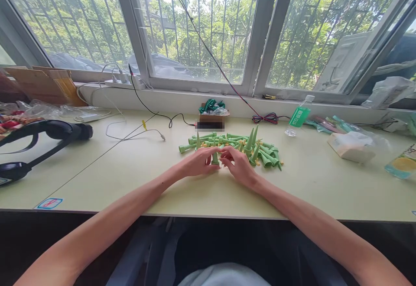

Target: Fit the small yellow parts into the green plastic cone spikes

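My left hand (203, 161) is closed around a green plastic cone (215, 158), which stands upright with its wide end near the tabletop. Close beside it is my right hand (238, 164), its thumb and fingers bent together near the cone's upper part; whatever sits between those fingertips is too small to make out. Behind both hands lies a pile of similar green cones (267, 160), several standing on end and others on their sides. Small yellow pieces (282, 163) are scattered among them. My fingers hide part of the pile.
Behind the pile sits a small cardboard box (214, 117) with green wrapping. To the right are a bottle (298, 116) and a tissue pack (351, 146). A black headset (42, 143) and a loose grey cable (139, 133) lie left. The table's front edge (211, 216) is near me.
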### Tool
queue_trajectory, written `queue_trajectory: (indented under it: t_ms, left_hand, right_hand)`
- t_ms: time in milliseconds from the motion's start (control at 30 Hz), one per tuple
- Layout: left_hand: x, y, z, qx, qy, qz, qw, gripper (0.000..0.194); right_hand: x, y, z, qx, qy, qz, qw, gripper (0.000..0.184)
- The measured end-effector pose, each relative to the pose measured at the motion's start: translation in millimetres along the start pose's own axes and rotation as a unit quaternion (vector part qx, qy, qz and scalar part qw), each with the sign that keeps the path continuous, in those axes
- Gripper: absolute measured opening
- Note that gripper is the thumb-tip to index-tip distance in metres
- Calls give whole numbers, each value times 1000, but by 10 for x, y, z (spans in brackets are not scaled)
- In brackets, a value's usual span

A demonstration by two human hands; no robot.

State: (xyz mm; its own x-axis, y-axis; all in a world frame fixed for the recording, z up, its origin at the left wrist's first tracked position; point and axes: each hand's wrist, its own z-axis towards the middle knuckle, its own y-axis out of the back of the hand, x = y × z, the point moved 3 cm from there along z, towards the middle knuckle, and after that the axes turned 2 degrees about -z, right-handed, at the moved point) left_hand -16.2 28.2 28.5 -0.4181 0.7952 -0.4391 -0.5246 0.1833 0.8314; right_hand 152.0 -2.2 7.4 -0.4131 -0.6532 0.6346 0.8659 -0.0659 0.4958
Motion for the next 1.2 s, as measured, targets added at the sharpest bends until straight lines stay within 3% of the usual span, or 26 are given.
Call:
queue_trajectory:
  t_ms: [233,500,1200]
  left_hand:
    - [-2,-23,-15,-4,-29,28,999,20]
    - [-21,-16,-26,22,-9,34,999,15]
    - [-10,-4,0,-3,-24,8,1000,18]
  right_hand:
    - [-20,-20,-14,11,-22,48,999,16]
    - [-14,-22,-27,15,-29,57,998,14]
    - [114,16,-15,15,-41,60,997,13]
